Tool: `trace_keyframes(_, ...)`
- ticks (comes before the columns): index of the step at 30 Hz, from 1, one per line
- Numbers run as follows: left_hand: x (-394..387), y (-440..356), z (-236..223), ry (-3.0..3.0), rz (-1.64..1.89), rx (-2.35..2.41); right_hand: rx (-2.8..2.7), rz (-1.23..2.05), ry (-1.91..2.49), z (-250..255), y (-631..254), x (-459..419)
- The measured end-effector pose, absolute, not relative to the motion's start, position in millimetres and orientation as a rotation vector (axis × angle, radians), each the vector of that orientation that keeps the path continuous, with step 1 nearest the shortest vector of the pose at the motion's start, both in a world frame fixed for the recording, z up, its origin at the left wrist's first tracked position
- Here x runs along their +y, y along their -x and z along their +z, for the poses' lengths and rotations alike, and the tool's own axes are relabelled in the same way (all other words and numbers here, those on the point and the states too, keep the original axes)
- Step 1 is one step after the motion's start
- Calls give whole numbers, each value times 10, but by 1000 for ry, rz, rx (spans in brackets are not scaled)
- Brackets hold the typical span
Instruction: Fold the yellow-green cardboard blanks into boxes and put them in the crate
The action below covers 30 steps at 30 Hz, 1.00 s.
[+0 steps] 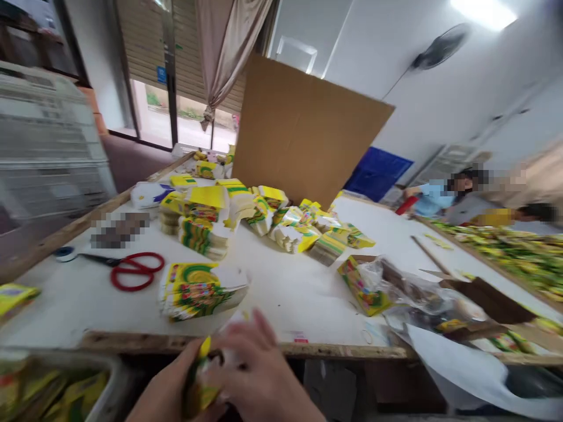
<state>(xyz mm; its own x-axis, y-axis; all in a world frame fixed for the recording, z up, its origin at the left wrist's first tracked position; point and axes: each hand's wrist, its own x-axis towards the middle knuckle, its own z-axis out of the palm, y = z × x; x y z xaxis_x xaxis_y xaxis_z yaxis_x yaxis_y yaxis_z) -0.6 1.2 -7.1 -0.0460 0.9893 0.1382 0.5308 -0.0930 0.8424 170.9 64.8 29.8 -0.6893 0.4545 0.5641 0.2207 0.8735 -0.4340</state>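
Observation:
Both my hands are low at the front edge of the white table. My left hand and my right hand together grip a bundle of yellow-green packets, held upright between them and blurred. Just beyond my hands lies a stack of the same packets. Further back, several more stacks and loose packets are spread across the table.
Red-handled scissors and a tape roll lie at the left. A large cardboard sheet stands at the back. A clear plastic bag and brown box sit right. A bin of packets is lower left. Other people work far right.

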Motion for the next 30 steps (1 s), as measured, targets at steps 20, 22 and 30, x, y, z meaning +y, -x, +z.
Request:
trace_keyframes(20,-41,-342,222,-1551,893,1571,-2035,1361,697,74,-1811,433)
trace_keyframes(22,-27,-320,201,-1543,947,1553,-2222,1198,621,76,-1814,438)
trace_keyframes(30,-85,-281,148,-1513,895,1752,-2137,929,706,-20,-1913,645)
